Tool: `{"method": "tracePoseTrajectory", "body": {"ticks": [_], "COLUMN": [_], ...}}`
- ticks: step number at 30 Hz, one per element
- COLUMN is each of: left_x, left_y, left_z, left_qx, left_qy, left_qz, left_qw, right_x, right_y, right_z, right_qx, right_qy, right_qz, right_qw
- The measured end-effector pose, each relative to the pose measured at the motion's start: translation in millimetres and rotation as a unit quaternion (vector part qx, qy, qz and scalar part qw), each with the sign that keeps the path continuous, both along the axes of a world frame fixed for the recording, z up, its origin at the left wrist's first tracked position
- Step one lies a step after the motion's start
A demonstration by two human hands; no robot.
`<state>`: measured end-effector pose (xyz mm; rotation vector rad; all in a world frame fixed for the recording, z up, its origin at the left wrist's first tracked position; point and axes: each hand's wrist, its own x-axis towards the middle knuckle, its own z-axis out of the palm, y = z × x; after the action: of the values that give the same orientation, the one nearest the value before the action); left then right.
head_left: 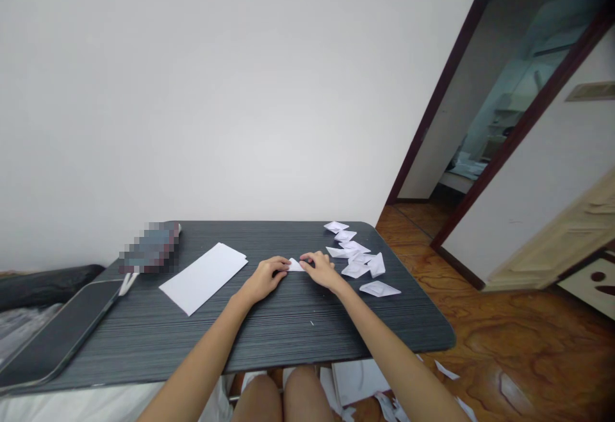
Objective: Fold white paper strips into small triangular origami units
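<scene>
Bare knees up front. On the worktop, left hand grip pinches a small folded paper, right hand grip spread flat on it, paper boats nearby.

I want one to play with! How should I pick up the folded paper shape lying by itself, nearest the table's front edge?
Probably pinch the folded paper shape across its middle from above, coming from the table's front-right side. It lies flat, apart from the pile, and the right hand sits to its left.
</scene>
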<state>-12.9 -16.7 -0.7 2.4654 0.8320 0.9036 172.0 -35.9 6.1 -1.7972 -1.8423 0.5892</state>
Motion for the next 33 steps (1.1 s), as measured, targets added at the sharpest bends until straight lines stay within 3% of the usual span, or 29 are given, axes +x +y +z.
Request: {"method": "tracePoseTrajectory", "body": {"ticks": [5,9,13,17,22,26,28,33], "left_x": [0,0,1,1,3,7,8,7], "left_y": [1,5,3,-3,-3,-1,-1,-5], "left_z": [3.8,2.7,7.2,15.0,15.4,11.6,12.7,19.2], "left_qx": [-0.022,-0.036,-0.026,-0.051,-0.117,-0.202,-0.187,-0.015], "left_qy": [-0.048,-0.039,-0.013,-0.042,-0.095,-0.159,-0.176,-0.137], "left_qz": [0.076,0.132,0.103,0.092,0.081,0.06,0.064,0.073], "left_qw": [0.996,0.99,0.994,0.994,0.985,0.964,0.964,0.988], "right_x": [-27,-30,-24,-24,-24,-22,-21,-20], "right_y": [4,5,3,3,7,8,8,7], "right_z": [-9.1,-11.7,-8.6,-4.4,-2.5,1.0,3.3,5.9], "right_qx": [0.064,0.112,0.152,0.165,0.1,0.066,0.063,0.055], "right_qy": [0.008,0.072,0.186,0.265,0.418,0.469,0.486,0.501], "right_qz": [0.035,0.072,0.135,0.14,0.124,0.116,0.109,0.091], "right_qw": [0.997,0.988,0.961,0.94,0.894,0.873,0.865,0.859]}}
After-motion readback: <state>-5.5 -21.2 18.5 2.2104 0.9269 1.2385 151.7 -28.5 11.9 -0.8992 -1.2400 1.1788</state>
